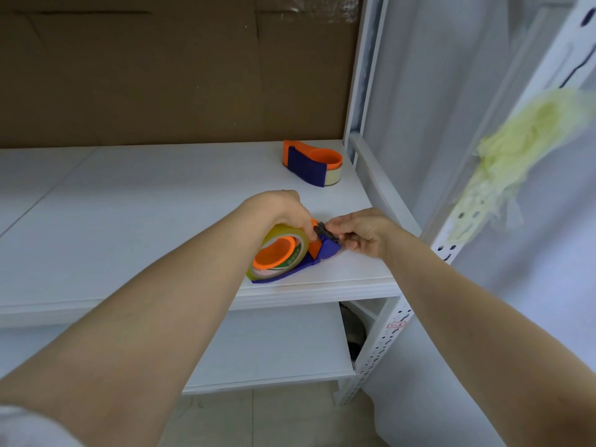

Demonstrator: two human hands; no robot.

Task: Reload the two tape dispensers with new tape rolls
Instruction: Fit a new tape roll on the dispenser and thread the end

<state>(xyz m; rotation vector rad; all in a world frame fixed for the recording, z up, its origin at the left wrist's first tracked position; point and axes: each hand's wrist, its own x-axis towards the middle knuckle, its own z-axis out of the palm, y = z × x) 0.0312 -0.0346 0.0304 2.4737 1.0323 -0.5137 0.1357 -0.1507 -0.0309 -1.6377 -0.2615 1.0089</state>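
Left grip (287, 214) curled over tape roll (274, 232), fingertips pinched at its top. Right grip (361, 233) closed on nose of near dispenser (329, 250). Roll seated on dispenser hub, on shelf (129, 204). Second dispenser (311, 162) laid well behind, untouched.

Glossy tape roll (280, 253), seemingly plastic dispenser (325, 251), matt cardboard (161, 75)

Left hand (283, 211) and right hand (361, 232) hide the near dispenser's (327, 250) cutter; the yellowish clump (522, 150) is blurred.
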